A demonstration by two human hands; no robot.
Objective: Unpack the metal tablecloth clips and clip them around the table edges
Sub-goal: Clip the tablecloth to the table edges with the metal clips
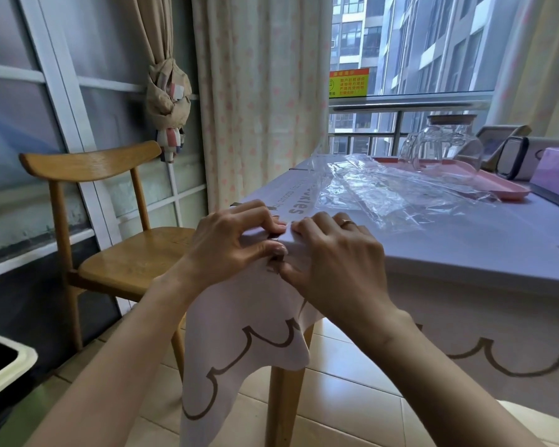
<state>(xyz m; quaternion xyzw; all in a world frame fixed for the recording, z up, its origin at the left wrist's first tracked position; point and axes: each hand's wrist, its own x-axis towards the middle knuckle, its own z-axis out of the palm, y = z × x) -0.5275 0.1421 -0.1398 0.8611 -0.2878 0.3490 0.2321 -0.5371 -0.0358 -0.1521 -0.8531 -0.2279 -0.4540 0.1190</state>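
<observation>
Both hands meet at the near corner of the worktop (465, 253), working on one clip (275, 237). The left hand (229, 246) is closed, its thumb below and curled fingers on top pinching the clip against the edge. The right hand (333, 262) sits just beside it, touching or nearly so, fingers curled over the tablecloth (246, 321) at the corner and thumb tucked under, pressing the cloth flat. Only a small sliver of metal shows between the two thumbs, so its exact seating cannot be told.

The clip is probably light, stiff and springy, and smooth enough to slip under bare fingers; it looks best held by its bent outer end and pushed straight on. The cloth is soft and thin and hangs loose below the hands, so it will likely bunch unless held taut.

Beyond the hands lies the crumpled clear plastic wrapping (384, 191), with no loose clips visible on it. Further right of the hands stand a pink tray (510, 188) with upturned glasses (433, 146). A wooden chair (110, 240) stands left of the left hand.
</observation>
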